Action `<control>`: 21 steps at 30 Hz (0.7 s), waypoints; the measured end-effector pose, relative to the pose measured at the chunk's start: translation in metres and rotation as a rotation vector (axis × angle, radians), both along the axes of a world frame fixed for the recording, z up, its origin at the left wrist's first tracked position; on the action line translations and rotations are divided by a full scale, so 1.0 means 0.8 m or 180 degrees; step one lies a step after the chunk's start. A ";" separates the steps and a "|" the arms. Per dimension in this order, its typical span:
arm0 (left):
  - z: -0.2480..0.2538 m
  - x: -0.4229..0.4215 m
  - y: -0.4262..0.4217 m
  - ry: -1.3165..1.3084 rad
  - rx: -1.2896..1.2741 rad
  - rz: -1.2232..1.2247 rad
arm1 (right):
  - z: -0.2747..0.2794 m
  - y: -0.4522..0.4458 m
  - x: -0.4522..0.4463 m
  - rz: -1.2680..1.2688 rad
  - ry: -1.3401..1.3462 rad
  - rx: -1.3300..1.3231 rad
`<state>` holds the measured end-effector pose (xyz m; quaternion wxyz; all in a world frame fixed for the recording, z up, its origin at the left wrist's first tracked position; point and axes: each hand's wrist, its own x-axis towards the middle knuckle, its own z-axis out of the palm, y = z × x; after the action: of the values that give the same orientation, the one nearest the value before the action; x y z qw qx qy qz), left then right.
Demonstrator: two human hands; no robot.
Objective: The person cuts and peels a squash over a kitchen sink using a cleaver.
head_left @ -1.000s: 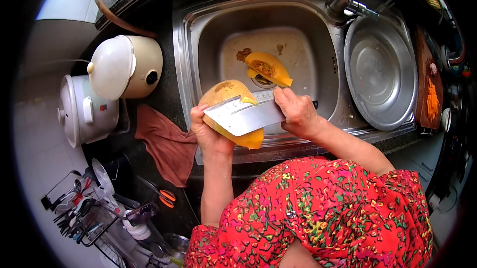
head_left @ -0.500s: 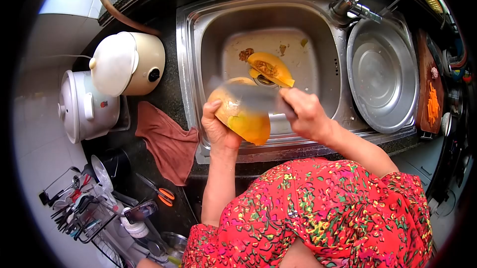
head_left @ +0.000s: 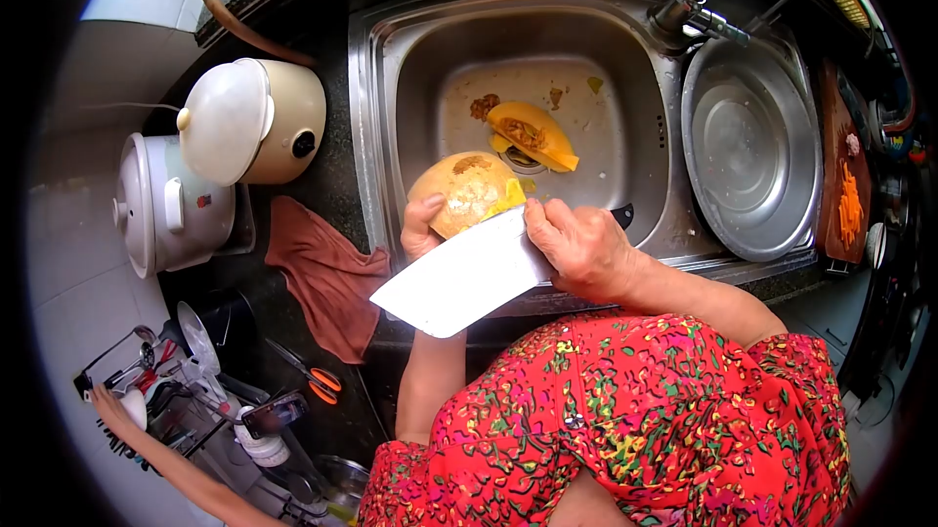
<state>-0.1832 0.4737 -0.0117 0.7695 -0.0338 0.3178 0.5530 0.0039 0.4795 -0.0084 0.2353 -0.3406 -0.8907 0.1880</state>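
My left hand (head_left: 420, 228) grips a large piece of pumpkin (head_left: 457, 193) over the front of the steel sink (head_left: 640, 87). Its tan skin faces up, with a strip of bare yellow flesh at the right edge. In my right hand (head_left: 588, 248) is a cleaver (head_left: 467, 278), its wide blade pointing left across the front of the pumpkin and hiding part of my left hand and wrist. The blade's upper edge lies at the peeled strip. Behind, a cut pumpkin wedge (head_left: 539, 136) with stringy seeds rests on the sink floor, by the drain.
Right of the sink basin sits a metal basin (head_left: 747, 146), then a board with shredded carrot (head_left: 850, 205). Two cookers (head_left: 288, 126), a brown cloth (head_left: 322, 273) and orange-handled scissors (head_left: 322, 385) are on the left. Another person's hand (head_left: 109, 410) reaches to the utensil rack.
The cleaver has swung from above the pumpkin down toward me, its flat now showing bright. The pumpkin has turned in my left hand. Another person's arm has entered at lower left.
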 end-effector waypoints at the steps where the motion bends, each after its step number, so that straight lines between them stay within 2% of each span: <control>1: 0.001 0.001 -0.002 0.0101 -0.0060 0.0060 | -0.001 -0.001 -0.001 -0.0053 -0.0031 0.0066; 2: -0.007 0.003 -0.009 0.0101 -0.0062 0.0061 | -0.004 0.000 -0.001 -0.0052 -0.0031 0.0064; 3: -0.017 0.009 -0.015 0.1055 0.0045 0.0281 | -0.007 0.002 -0.001 -0.0087 0.0008 0.0091; 5: -0.024 0.007 -0.020 0.2012 0.0148 0.0493 | -0.012 0.004 -0.002 -0.0126 0.0049 0.0111; 7: -0.003 0.002 -0.010 0.0548 -0.0176 0.0159 | -0.015 0.005 -0.002 -0.0177 0.0204 0.0016; 8: -0.005 0.004 -0.009 0.0540 -0.0176 0.0162 | -0.021 0.008 0.000 -0.0174 0.0196 0.0016; 10: -0.008 0.006 -0.010 0.0120 0.0196 0.0656 | -0.043 0.015 0.004 -0.0680 -0.0205 -0.0375; 11: 0.003 0.005 -0.011 0.0125 0.0199 0.0228 | -0.059 0.023 0.008 -0.0792 -0.0016 -0.0470; 12: 0.018 0.018 -0.013 0.0599 0.0048 0.0291 | -0.068 0.031 0.011 -0.0901 0.0176 -0.0566; 14: 0.019 0.022 -0.009 0.0397 0.0086 0.0262 | -0.077 0.034 0.017 -0.0915 0.0141 -0.0641; 18: 0.008 0.012 -0.002 0.0261 0.0090 0.0286 | -0.054 0.035 0.018 -0.1022 0.0508 -0.0767; 20: -0.017 -0.001 -0.005 -0.0014 0.0370 0.0492 | -0.027 0.022 0.010 -0.0446 0.0949 -0.0427; 21: -0.013 0.000 -0.005 -0.0462 0.0320 0.0316 | -0.013 0.014 0.006 -0.0389 0.0808 -0.0379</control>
<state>-0.1829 0.4698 -0.0218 0.7628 -0.0507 0.2310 0.6018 0.0085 0.4910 -0.0189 0.3364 -0.3810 -0.8187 0.2673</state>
